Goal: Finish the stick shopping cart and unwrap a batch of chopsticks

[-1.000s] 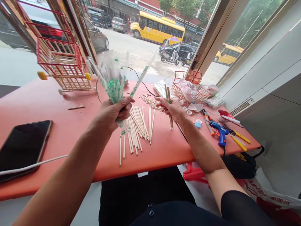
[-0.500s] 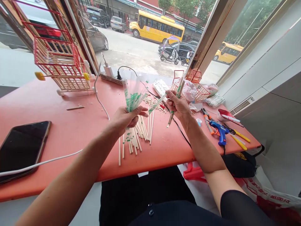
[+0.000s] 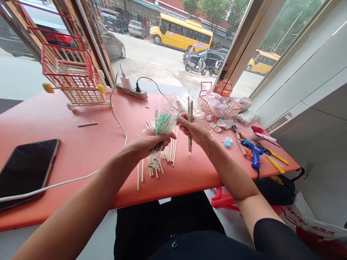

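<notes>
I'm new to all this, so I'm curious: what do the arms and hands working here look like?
They're a person's: the left hand and right hand are bare, with no glove, watch or marking showing. A short, plain black fabric sleeve ends above the right elbow; no sleeve shows on the left.

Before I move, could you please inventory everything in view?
Plastic sleeves: many, clear-green, left hand
Slim sticks: two visible, brown, right hand
Bare sticks: many, pale, middle
Stick shopping cart: one, red-tan, left
Stick baskets: some, red-tan, rear
Smartphone: one, black, left
Power strip: one, brown, rear
Glue gun: one, blue, right
Pliers: multiple, orange/yellow, right
Table: one, salmon, beneath
Buses: two showing, yellow, outside
Cars: several, mixed, outside
Left hand: one, centre
Right hand: one, centre
</notes>
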### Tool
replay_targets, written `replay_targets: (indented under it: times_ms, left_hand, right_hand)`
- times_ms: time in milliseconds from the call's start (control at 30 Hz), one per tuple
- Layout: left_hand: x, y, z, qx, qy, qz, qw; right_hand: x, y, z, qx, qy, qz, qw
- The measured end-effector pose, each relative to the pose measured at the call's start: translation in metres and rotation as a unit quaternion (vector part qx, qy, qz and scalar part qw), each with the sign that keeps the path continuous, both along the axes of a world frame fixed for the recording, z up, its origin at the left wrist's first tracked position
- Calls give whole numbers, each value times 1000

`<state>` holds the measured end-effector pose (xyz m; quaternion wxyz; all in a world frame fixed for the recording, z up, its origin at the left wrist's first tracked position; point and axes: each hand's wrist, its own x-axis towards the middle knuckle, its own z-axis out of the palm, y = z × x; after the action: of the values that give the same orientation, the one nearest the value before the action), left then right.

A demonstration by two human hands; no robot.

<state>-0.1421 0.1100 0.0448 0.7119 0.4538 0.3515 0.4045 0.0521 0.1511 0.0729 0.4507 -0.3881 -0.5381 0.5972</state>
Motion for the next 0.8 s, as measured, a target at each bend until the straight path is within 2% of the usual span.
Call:
replay_targets:
  times_ms: [167, 300, 467, 633, 800]
  left_hand:
    - [-2, 1, 4, 3, -52, 44, 998]
    - [0, 0, 7, -9, -65, 43, 997]
    - [7, -3, 7, -5, -6, 40, 999]
    - [16, -8, 4, 2, 77, 17, 997]
    - [16, -9, 2, 35, 115, 4, 993]
  right_hand:
    - [-1, 3, 1, -54, 35, -4, 998]
    - [-4, 2, 3, -74, 52, -2, 996]
    - [-8, 2, -2, -68, 101, -6, 993]
    - [-15, 7, -11, -39, 123, -55, 990]
    - [-15, 7, -9, -23, 100, -54, 993]
